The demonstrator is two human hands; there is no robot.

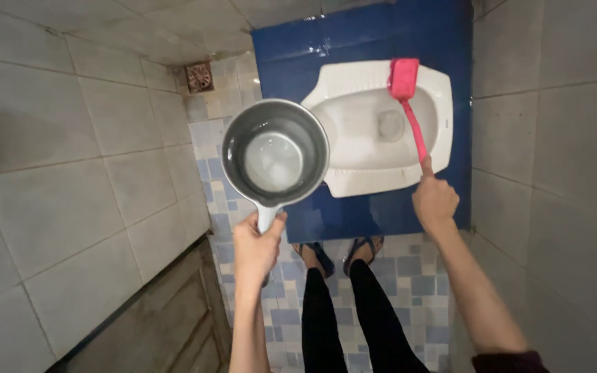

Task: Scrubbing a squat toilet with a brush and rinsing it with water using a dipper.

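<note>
My left hand [257, 245] grips the handle of a grey water dipper [275, 153], held level with a little water in its bottom. My right hand [434, 200] holds the handle of a pink toilet brush [409, 103], index finger stretched along it. The brush head rests on the far right rim of a white squat toilet pan [354, 176], which is set in a raised blue tiled step [381, 214]. The dipper hangs over the pan's left edge and the step.
My legs in black trousers and sandalled feet [340, 255] stand on a blue-and-grey mosaic floor [409, 276]. Grey tiled walls close in on both sides. A rusty floor drain [200, 77] lies at the far left corner. A door [167, 318] is at the lower left.
</note>
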